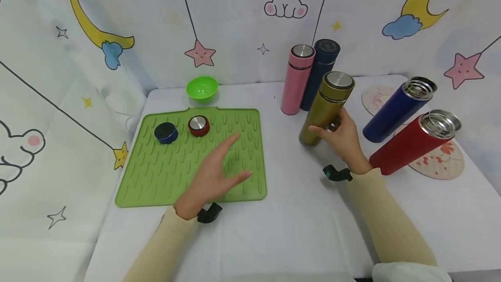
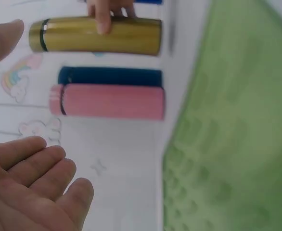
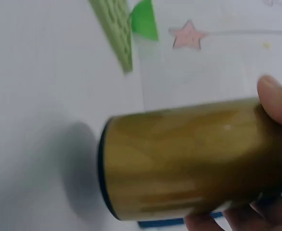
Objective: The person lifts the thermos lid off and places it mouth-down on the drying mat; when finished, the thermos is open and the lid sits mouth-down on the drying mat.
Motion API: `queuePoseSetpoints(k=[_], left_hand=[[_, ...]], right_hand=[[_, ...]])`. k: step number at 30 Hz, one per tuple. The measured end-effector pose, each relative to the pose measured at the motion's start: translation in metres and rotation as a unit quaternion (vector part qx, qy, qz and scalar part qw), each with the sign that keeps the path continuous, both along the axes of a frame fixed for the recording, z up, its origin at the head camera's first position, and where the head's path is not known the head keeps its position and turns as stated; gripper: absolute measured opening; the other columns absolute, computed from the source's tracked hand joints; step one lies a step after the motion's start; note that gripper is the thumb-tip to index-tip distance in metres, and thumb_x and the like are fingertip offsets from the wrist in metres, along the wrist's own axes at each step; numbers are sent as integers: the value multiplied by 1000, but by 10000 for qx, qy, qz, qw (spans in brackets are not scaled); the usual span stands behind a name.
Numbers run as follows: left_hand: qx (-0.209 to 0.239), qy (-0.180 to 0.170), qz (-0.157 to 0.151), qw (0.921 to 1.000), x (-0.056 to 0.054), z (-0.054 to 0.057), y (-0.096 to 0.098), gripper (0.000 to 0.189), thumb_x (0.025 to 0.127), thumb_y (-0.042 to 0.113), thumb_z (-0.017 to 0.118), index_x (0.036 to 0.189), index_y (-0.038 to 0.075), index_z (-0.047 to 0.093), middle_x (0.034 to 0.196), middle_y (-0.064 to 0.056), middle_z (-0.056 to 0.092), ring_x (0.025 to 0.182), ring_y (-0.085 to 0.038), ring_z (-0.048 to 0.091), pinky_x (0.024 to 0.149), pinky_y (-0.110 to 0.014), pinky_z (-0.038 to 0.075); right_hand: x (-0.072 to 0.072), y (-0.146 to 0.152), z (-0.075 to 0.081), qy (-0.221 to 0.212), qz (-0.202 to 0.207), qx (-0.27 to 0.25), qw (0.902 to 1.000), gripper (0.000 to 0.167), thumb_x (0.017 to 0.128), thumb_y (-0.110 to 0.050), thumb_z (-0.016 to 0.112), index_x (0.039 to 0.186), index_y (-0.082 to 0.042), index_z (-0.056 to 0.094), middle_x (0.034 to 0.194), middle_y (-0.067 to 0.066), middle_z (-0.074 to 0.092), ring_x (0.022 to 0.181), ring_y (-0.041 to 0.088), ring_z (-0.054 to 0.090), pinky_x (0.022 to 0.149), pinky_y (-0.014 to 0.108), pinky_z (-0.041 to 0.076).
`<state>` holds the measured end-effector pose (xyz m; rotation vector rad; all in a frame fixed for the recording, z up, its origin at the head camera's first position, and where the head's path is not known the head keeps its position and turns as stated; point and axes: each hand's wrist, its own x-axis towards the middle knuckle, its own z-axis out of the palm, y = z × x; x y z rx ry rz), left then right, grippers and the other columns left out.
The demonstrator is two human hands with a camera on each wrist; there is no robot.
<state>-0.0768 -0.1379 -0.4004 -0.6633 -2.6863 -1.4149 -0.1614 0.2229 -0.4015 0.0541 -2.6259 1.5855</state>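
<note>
Clearly, from the head view, five tall cylindrical bottles can be counted at the white surface. The right hand grasps one of them, the glossy gold bottle with a silver lid top; whether its base touches the surface, I cannot tell. Behind it are one pink bottle and one dark blue bottle, close together. To its right, one blue bottle and one red bottle show open metal mouths, near two flat round printed pads. The left hand is released, above one rectangular green mat with raised ridges. On this mat lie two short round lids, a blue lid and a dark red lid with silver top. One bright green round bowl is past its far edge. Between the mat's right edge and the gold bottle runs a white strip of surface.

From the left wrist view, the left thumb and fingers are spread apart, with nothing between them.

From the right wrist view, the gold bottle looks smooth, with a dark ring at its base; the thumb and the fingers press opposite sides.
</note>
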Motion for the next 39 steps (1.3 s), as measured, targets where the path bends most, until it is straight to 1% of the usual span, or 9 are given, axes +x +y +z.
queuePoseSetpoints(k=[4,8,9,12,15,18,22,29,39], left_hand=[[762,237,-828,9934,-19,22,17,82,98,28,74,165,13,29,171,-3,33,159,-21,33,128,-41,34],[1577,134,-1720,9723,-30,46,27,85,100,36,71,166,15,23,173,0,27,161,-16,27,131,-34,28],[1697,86,-1913,9667,-31,51,30,88,98,37,72,167,16,22,174,2,25,161,-15,25,131,-33,27],[1898,-41,-2412,9517,-31,66,34,93,93,16,79,167,16,21,174,2,25,162,-17,24,132,-34,26],[1937,-23,-2908,9370,-28,76,34,95,88,-4,77,165,9,23,172,-6,29,161,-24,29,131,-38,30],[1979,-49,-3200,9265,-23,82,32,93,85,-11,76,163,2,26,168,-15,37,156,-28,38,127,-42,37],[2138,-8,-3211,9226,-17,86,29,90,80,-11,82,157,-2,37,158,-20,50,147,-27,51,122,-44,44],[2426,319,-3025,9212,-9,89,31,84,70,-11,88,146,-9,51,145,-28,59,137,-21,61,114,-47,52],[2855,1171,-2022,9295,2,80,45,83,65,-12,90,141,-11,56,137,-30,64,130,-19,65,109,-43,55]], right_hand=[[20,-22,3,113,895,169,9958,79,83,-25,90,149,-13,47,144,14,61,132,35,61,113,58,50],[40,-45,4,273,1910,205,9810,75,78,-15,93,142,-9,54,138,12,66,126,31,65,109,53,54],[44,-50,5,333,2138,170,9762,74,77,-13,93,141,-8,55,136,12,67,125,29,66,108,51,55],[55,-64,8,419,2787,67,9595,74,75,-12,94,139,-10,57,135,7,67,124,20,65,107,43,57],[64,-72,9,491,3228,-56,9452,74,75,-13,94,138,-10,57,132,5,68,122,12,63,107,35,56],[71,-76,11,538,3492,-150,9354,71,76,-13,94,137,-9,58,129,5,69,120,8,63,108,31,55],[76,-77,15,607,3598,-199,9309,68,74,-11,95,133,-9,61,127,5,70,119,8,64,107,31,56],[82,-76,18,812,3460,-92,9347,73,70,-10,97,135,-11,62,126,3,72,115,7,65,100,30,58],[90,-82,16,1528,2388,125,9589,74,71,-7,95,137,-12,63,132,2,71,125,13,65,106,37,58]])
